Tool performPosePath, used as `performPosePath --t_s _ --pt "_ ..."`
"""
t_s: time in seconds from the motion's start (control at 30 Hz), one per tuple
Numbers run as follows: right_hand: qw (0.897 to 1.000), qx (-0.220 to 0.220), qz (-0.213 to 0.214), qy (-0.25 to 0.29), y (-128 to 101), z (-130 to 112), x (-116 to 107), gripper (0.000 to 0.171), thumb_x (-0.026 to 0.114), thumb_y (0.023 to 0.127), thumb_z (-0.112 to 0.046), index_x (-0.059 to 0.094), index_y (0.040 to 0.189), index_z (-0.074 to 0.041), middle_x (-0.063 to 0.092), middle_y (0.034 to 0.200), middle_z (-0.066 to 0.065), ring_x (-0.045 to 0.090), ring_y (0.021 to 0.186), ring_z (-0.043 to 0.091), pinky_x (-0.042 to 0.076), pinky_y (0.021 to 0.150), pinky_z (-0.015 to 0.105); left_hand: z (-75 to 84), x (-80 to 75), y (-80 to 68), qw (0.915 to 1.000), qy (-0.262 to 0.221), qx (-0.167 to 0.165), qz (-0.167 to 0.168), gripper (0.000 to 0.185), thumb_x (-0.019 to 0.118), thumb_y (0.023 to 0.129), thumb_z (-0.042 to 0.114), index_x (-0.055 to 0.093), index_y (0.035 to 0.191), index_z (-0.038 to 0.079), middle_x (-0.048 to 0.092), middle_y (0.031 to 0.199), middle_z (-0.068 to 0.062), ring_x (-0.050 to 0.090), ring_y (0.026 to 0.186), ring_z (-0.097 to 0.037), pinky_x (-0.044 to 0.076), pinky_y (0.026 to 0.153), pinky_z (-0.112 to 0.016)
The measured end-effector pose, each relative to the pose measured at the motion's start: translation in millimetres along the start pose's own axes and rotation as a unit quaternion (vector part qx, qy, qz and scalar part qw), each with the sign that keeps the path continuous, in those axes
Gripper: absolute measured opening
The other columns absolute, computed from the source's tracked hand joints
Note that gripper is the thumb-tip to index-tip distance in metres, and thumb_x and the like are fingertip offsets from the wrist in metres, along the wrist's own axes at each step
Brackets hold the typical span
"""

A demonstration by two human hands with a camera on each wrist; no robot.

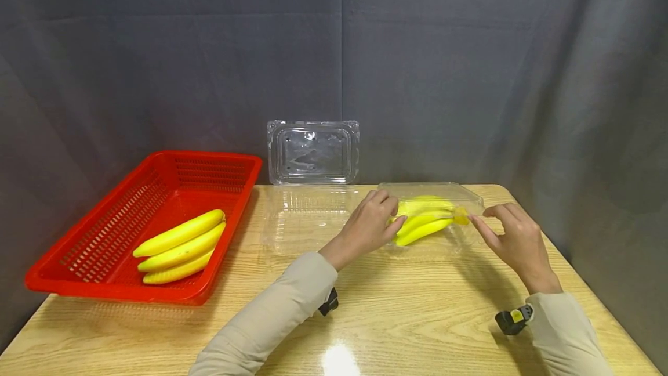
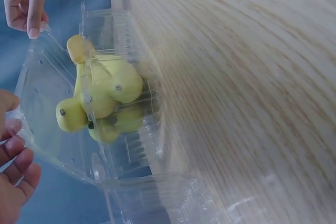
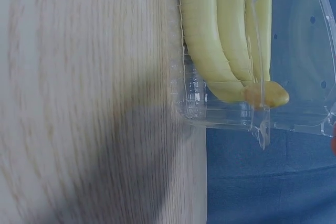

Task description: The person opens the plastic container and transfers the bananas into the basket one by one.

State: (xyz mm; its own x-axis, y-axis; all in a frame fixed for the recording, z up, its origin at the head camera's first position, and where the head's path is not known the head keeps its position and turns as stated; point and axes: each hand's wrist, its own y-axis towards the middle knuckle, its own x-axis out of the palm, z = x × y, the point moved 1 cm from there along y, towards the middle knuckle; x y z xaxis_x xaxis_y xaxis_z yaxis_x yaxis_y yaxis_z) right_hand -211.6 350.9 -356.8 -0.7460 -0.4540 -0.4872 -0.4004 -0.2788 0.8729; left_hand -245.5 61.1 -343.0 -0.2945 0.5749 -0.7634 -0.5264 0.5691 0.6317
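Note:
A bunch of yellow bananas [image 1: 424, 226] lies in a clear plastic clamshell box at the right of the table, its brownish stem end toward the right. The box's hinged lid [image 2: 44, 90] slants over the bananas, partly lowered. My left hand [image 1: 367, 222] pinches the lid's near left corner between thumb and fingers. At the opposite corner, my right hand [image 1: 516, 242] pinches the lid's edge with thumb and forefinger. Through the clear wall, the right wrist view shows the bananas [image 3: 226, 35] close up; only a fingertip of my right hand appears at its edge.
A red plastic basket [image 1: 245, 202] stands at the left, with another bunch of bananas [image 1: 180, 248] in it. Between basket and bananas' box sits a second clear clamshell box [image 1: 302, 237], its lid [image 1: 313, 152] upright against the grey curtain [image 1: 443, 74]. The wooden table [image 1: 407, 318] extends in front.

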Motion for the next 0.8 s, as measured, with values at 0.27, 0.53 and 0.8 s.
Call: performPosePath --t_s 0.27,0.53,0.8 --pt "1.000 -0.001 0.013 0.011 -0.5 3.1 1.2 0.057 0.055 0.094 -0.053 0.066 0.083 0.002 0.064 0.078 0.013 0.062 0.069 0.029 0.046 0.059 0.038 -1.9 -0.2 -0.8 0.9997 -0.019 -0.013 0.003 0.021 0.068 0.092 0.025 0.061 0.086 0.006 0.058 0.094 -0.003 0.053 0.084 -0.018 0.046 0.076 -0.024" --pt "0.999 0.032 -0.013 0.026 2.3 3.6 0.5 0.040 0.069 0.089 -0.038 0.068 0.090 0.002 0.065 0.085 0.013 0.063 0.074 0.028 0.047 0.055 0.038 -8.2 -5.7 1.4 0.9986 -0.042 -0.026 0.019 0.022 0.070 0.091 0.024 0.061 0.090 0.004 0.059 0.094 -0.004 0.058 0.088 -0.019 0.049 0.080 -0.025" --pt "0.997 0.071 0.001 0.035 6.6 1.8 0.3 0.031 0.083 0.070 -0.005 0.068 0.097 0.004 0.065 0.090 0.016 0.060 0.080 0.030 0.038 0.075 0.016 -11.0 -4.5 -0.1 0.9969 -0.072 -0.026 0.020 0.022 0.069 0.092 0.024 0.062 0.092 0.003 0.059 0.093 -0.005 0.056 0.075 -0.014 0.047 0.066 -0.018"
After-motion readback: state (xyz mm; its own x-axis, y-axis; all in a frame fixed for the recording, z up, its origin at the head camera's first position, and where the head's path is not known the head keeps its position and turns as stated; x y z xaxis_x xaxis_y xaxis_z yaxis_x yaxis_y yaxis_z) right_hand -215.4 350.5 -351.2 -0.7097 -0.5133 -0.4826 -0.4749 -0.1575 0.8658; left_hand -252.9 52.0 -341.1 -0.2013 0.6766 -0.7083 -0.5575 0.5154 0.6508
